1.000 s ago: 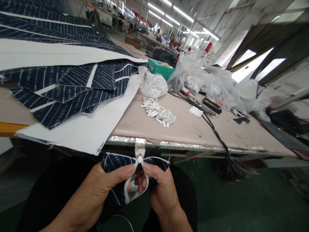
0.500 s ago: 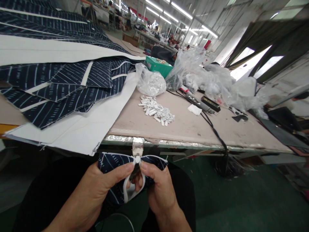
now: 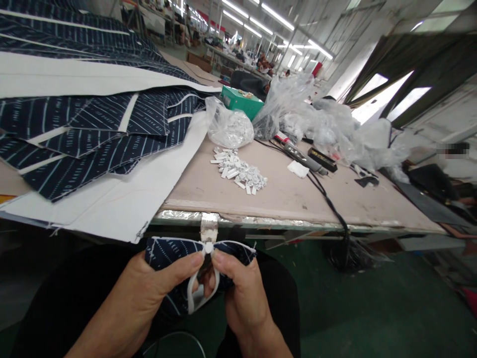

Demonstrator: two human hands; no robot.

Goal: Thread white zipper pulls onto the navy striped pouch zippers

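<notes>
Navy printed fabric (image 3: 169, 252) with a white zipper (image 3: 191, 293) along its edges is spread between my two hands, just below the table edge. A white zipper slider (image 3: 208, 247) sits where the two zipper sides meet, against the lower end of a metal bracket (image 3: 209, 226) on the table edge. My left hand (image 3: 147, 291) is closed on the left side, thumb close to the slider. On the other side, my right hand (image 3: 248, 298) grips the fabric, its thumb also beside the slider. Below the slider the tapes part in a loop, with fingertips partly visible behind.
Small white zipper sliders (image 3: 240, 171) lie in a pile on the table (image 3: 190, 191). Behind them are a plastic bag (image 3: 231, 124), a green box (image 3: 242, 103) and a grey tool (image 3: 298, 153) with a black cable. Navy fabric pieces (image 3: 112, 144) are stacked at left.
Both hands keep the same grip on the fabric and zipper. The whole view has shifted slightly, so everything appears a little further left.
</notes>
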